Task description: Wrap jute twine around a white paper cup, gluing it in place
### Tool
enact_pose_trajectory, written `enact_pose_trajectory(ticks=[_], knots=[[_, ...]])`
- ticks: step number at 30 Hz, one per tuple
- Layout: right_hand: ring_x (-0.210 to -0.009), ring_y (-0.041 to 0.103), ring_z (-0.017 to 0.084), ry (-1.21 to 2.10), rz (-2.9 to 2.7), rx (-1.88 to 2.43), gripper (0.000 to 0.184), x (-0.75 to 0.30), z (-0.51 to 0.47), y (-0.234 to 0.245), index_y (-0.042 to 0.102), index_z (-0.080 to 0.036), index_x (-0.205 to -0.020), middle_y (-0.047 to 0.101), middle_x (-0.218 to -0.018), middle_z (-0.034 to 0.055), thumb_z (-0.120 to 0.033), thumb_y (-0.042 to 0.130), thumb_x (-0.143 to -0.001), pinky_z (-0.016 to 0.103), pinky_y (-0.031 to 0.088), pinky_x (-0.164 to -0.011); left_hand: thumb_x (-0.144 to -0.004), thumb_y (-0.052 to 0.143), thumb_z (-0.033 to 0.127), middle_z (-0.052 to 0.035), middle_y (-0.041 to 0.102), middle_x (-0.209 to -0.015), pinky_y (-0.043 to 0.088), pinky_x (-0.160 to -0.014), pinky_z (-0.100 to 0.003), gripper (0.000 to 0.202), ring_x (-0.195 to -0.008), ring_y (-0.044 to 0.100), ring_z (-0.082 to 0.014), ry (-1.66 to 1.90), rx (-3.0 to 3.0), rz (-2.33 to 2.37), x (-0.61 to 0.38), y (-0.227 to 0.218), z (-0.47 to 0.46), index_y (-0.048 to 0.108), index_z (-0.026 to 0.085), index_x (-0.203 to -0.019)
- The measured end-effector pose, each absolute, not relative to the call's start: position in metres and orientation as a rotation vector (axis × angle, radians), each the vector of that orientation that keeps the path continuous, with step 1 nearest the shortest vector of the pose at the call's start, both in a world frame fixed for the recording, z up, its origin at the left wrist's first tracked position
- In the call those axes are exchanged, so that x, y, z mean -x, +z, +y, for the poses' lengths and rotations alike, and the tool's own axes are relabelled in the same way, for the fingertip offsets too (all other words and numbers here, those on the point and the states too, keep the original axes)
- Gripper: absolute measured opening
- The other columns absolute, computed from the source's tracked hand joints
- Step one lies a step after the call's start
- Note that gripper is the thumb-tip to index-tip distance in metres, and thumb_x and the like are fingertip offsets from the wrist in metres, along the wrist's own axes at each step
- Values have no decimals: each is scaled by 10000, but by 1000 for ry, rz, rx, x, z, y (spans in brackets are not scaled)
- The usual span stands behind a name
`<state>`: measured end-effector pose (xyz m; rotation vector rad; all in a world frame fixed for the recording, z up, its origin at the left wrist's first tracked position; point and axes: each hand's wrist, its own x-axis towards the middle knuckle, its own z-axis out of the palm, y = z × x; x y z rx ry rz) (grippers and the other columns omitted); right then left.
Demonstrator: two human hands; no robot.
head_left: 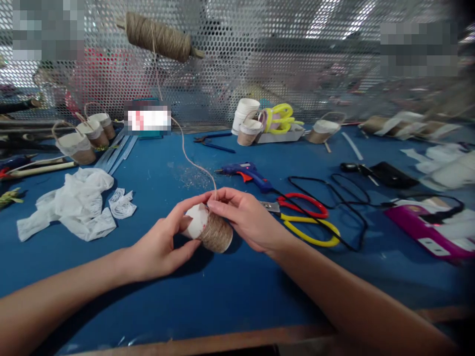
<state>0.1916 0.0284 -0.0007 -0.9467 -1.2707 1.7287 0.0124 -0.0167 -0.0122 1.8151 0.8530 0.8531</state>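
Note:
A small white paper cup (216, 233), partly wrapped in brown twine, lies tilted on its side between my hands. My left hand (163, 242) is closed around the cup's bare white end, with the thumb below and the fingers above. The thumb and fingertips of my right hand (245, 212) pinch the twine (200, 169) against the top of the cup, at the edge of the wound part. From there the strand runs up and back to a large spool of twine (159, 37) on a stick by the mesh panel.
A blue glue gun (252, 174) lies just beyond my right hand, its black cord trailing right. Scissors with red and yellow handles (315, 230), pliers (215, 141), white lace (81, 202), twine-wrapped cups (79, 148) and a magenta power strip (426, 230) lie around.

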Motion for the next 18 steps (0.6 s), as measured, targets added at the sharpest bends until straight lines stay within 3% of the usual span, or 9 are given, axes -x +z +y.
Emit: enact_pose_trajectory(ticks=[10, 18], knots=[[-694, 527, 121, 1590, -1372, 1077, 226, -193, 30, -1, 553, -162, -766, 578, -755, 9, -359, 643, -701, 297, 410, -686, -810, 512, 131, -21, 620, -830, 429, -709, -235, 579, -740, 547, -121, 861, -1645, 897, -13, -11, -13, 232, 193, -1314], [-679, 525, 131, 1409, -1537, 1105, 204, -194, 27, 1, 544, -172, -768, 573, -751, 11, -361, 605, -725, 306, 418, -667, -817, 513, 132, -41, 624, -897, 429, -718, -241, 572, -741, 548, -116, 830, -1641, 859, -13, -12, -14, 240, 206, -1315]])
